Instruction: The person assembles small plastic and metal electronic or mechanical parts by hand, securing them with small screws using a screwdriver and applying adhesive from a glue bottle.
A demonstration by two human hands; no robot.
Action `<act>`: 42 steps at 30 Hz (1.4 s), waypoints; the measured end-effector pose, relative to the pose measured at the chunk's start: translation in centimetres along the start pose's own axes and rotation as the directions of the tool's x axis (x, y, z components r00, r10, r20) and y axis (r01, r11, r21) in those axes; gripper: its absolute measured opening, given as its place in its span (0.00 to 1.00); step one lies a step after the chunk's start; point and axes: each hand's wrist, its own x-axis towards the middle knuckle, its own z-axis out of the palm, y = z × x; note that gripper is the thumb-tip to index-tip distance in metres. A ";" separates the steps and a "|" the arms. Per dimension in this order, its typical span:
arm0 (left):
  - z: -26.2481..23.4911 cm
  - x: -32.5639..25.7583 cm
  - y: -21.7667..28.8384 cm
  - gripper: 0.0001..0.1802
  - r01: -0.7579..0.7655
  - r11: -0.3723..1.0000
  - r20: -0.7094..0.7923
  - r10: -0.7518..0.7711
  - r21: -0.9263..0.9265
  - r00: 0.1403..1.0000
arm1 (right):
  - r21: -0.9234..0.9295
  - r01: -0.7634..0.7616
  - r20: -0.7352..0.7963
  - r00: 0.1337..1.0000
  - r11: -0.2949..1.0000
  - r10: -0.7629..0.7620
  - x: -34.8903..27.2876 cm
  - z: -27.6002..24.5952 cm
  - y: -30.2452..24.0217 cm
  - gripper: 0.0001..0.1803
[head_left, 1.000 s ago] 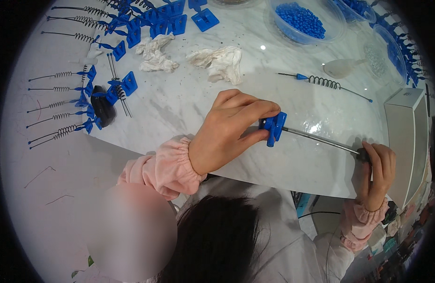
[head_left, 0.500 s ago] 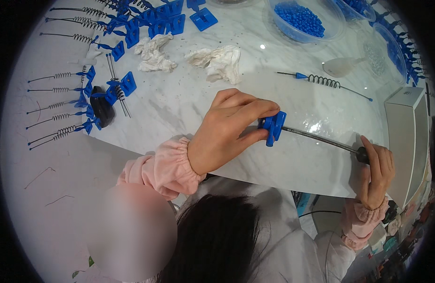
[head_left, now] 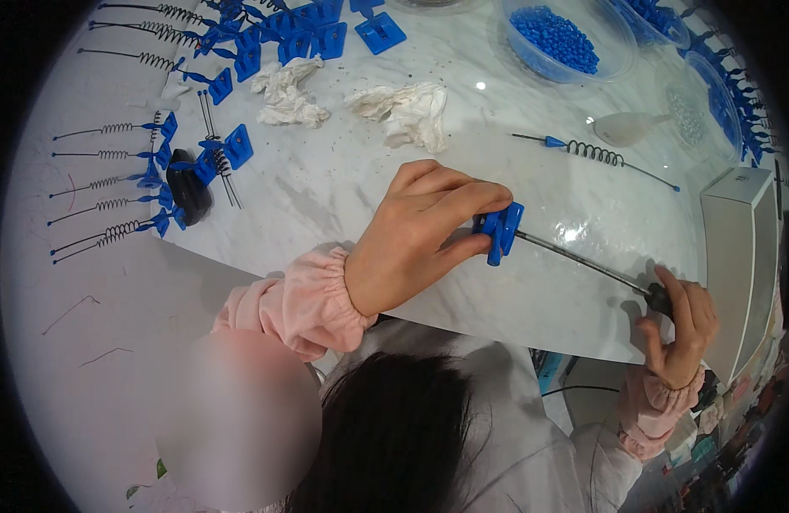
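My left hand (head_left: 412, 239) pinches a blue plastic clip (head_left: 502, 232) between thumb and fingers above the table. The long metal shaft of a screwdriver (head_left: 587, 265) runs from the clip down to the right. At its other end, the black handle (head_left: 659, 297) lies against the fingers of my right hand (head_left: 685, 329), whose thumb is spread away from it. The screwdriver's tip is hidden in the clip. Beyond the shaft lies a black wire spring (head_left: 594, 152) with a blue cone and a blue end tip.
Crumpled tissues (head_left: 403, 113) lie at the far middle. Bowls of blue beads (head_left: 555, 41) stand far right, and a white box (head_left: 736, 265) stands at the right edge. Finished-looking spring clips (head_left: 215, 162) cluster at left around a black object (head_left: 188, 190).
My right thumb has moved away from the screwdriver handle, which sits slightly lower. My left hand still holds the clip in nearly the same place; the whole view has shifted slightly.
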 end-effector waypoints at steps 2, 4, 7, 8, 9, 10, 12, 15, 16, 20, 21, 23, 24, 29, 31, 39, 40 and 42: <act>0.0 0.0 0.0 0.29 -0.005 1.000 -0.007 0.005 -0.001 1.000 | -0.039 0.004 -0.031 0.999 0.999 -0.005 0.0 0.1 0.4 0.26; 0.0 0.0 0.1 0.29 0.005 1.000 -0.007 -0.005 -0.011 1.000 | -0.076 0.009 -0.062 0.998 0.997 -0.014 0.1 0.3 0.5 0.26; -0.2 0.0 0.2 0.28 0.010 1.000 -0.005 -0.010 -0.002 1.000 | -0.031 -0.025 -0.145 0.989 0.999 0.020 0.0 0.7 0.6 0.25; -0.1 -0.1 0.1 0.28 0.013 1.000 -0.009 -0.013 -0.001 1.000 | -0.036 -0.037 -0.111 0.993 0.999 0.033 -0.5 0.7 0.9 0.25; -0.1 -0.2 0.1 0.28 0.017 1.000 -0.016 -0.017 -0.005 1.000 | -0.041 -0.049 -0.076 0.996 0.998 0.046 -0.7 0.8 1.1 0.24; 0.0 -0.2 0.0 0.29 0.020 1.000 -0.022 -0.020 -0.008 1.000 | -0.040 -0.045 -0.077 0.996 0.998 0.042 -0.5 0.8 1.0 0.24; 0.2 -0.1 0.1 0.29 0.024 1.000 -0.030 -0.024 -0.010 0.999 | -0.053 0.027 -0.136 0.990 0.998 -0.034 0.0 1.0 1.0 0.23; 0.2 -0.3 0.1 0.29 0.027 1.000 -0.055 -0.027 -0.005 0.998 | 0.011 -0.079 0.005 0.997 0.997 0.079 -1.1 1.2 1.8 0.24; 0.4 -0.2 0.0 0.29 0.014 1.000 -0.065 -0.014 -0.006 0.998 | 0.007 -0.084 0.004 0.996 0.996 0.084 -0.7 0.7 1.4 0.24; 0.0 -0.2 0.2 0.29 0.027 0.997 -0.044 -0.024 0.069 0.999 | -0.027 0.017 -0.048 0.999 1.000 -0.018 0.6 0.4 0.8 0.25; 0.1 -0.2 0.2 0.29 0.026 0.997 -0.053 -0.022 0.074 0.998 | -0.047 0.033 -0.081 0.996 0.998 -0.037 0.5 0.5 1.0 0.26; 0.1 -0.4 0.1 0.29 0.030 0.996 -0.064 -0.024 0.082 0.998 | -0.049 0.024 -0.088 0.996 0.998 -0.028 0.1 0.6 1.1 0.26; 0.1 -0.4 0.1 0.29 0.039 0.997 -0.060 -0.036 0.063 0.998 | -0.051 0.012 -0.096 0.995 0.999 -0.017 0.0 0.7 1.0 0.25; 0.0 -0.4 0.1 0.30 0.054 0.998 -0.038 -0.053 0.036 0.998 | -0.016 -0.012 -0.064 0.998 1.000 0.011 -0.5 1.0 1.6 0.25; 0.0 -0.3 0.0 0.30 0.060 0.997 -0.033 -0.059 0.040 0.998 | 0.004 -0.045 -0.002 0.999 0.999 0.045 -0.2 0.8 1.4 0.25; 0.1 -0.3 0.2 0.29 0.074 0.996 -0.031 -0.073 0.053 0.997 | -0.036 -0.021 -0.126 0.992 0.999 0.016 0.7 0.6 0.5 0.22; 0.1 -0.3 0.2 0.29 0.076 0.996 -0.031 -0.074 0.053 0.997 | -0.036 -0.023 -0.125 0.992 0.999 0.019 0.6 0.8 0.6 0.22; 0.1 -0.4 0.1 0.29 0.073 0.995 -0.030 -0.071 0.066 0.997 | -0.052 -0.028 -0.136 0.990 0.998 0.020 0.1 1.2 1.0 0.23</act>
